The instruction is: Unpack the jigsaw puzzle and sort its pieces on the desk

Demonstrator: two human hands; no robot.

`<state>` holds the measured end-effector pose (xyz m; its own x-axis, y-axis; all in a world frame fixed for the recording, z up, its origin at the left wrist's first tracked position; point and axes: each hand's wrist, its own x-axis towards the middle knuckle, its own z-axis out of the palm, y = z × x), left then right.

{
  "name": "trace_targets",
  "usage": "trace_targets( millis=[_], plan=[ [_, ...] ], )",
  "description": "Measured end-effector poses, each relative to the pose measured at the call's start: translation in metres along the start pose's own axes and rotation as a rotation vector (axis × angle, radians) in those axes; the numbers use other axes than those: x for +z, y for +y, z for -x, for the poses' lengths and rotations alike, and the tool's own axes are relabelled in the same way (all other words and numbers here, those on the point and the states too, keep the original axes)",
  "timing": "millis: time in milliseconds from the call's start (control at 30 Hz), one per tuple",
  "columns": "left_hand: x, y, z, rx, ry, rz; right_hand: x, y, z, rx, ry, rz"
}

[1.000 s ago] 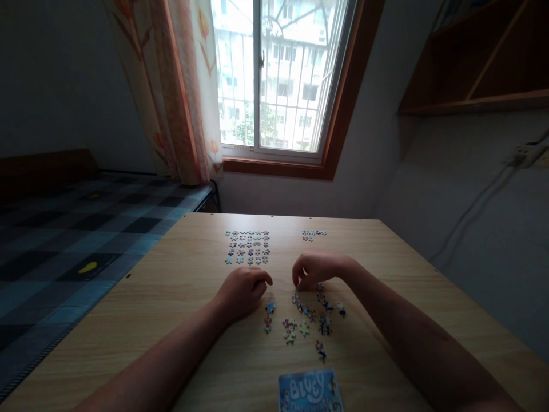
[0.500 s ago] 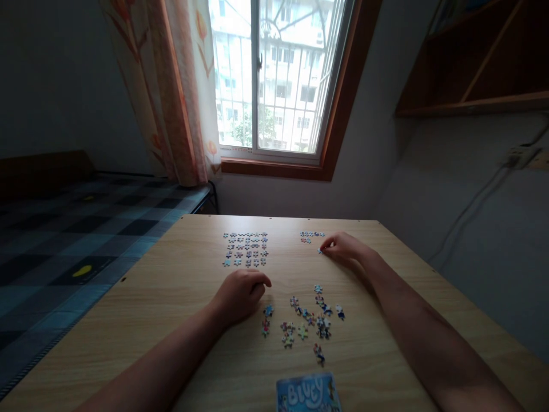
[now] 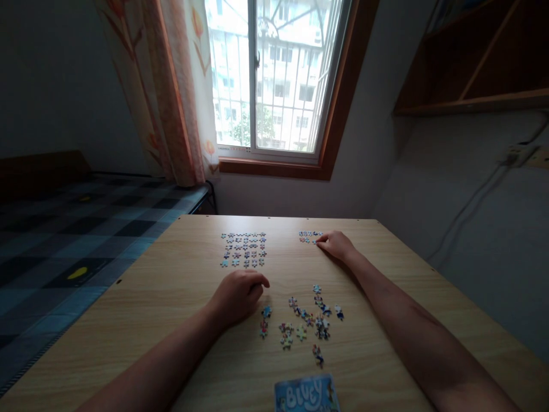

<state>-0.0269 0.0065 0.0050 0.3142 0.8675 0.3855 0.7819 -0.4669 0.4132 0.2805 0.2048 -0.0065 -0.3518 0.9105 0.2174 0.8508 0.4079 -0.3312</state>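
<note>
My right hand (image 3: 337,245) is at the far right of the table, its fingertips pinching a small puzzle piece (image 3: 314,242) at the right end of a short second row. Directly behind it lies another short row of puzzle pieces (image 3: 309,233). My left hand (image 3: 240,293) rests on the tabletop, loosely curled, index finger and thumb apart, with no piece visible in it. Beyond that hand, several pieces stand in a spaced grid (image 3: 246,247). Close to its right side lie a blue piece (image 3: 266,311) and a reddish piece (image 3: 263,328).
Several loose pieces (image 3: 321,326) are scattered between my forearms. A blue box marked "Bluey" (image 3: 306,393) sits at the near edge of the view. The wooden table (image 3: 180,269) borders a bed (image 3: 128,229) on the left; a window (image 3: 283,86) is ahead.
My right hand has carried the piece slightly farther away and left, up to the end of the second short row. The left hand stays in place.
</note>
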Motion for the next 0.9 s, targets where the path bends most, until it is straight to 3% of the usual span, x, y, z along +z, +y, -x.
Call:
trace_targets(
  millis=[267, 900],
  plan=[
    [0.0, 0.0, -0.001, -0.005, -0.004, 0.01, 0.014, -0.009, 0.001, 0.065, 0.106, 0.015],
    [0.0, 0.0, -0.001, -0.016, -0.011, 0.015, 0.018, -0.008, 0.001, 0.02, 0.152, 0.0]
  ],
)
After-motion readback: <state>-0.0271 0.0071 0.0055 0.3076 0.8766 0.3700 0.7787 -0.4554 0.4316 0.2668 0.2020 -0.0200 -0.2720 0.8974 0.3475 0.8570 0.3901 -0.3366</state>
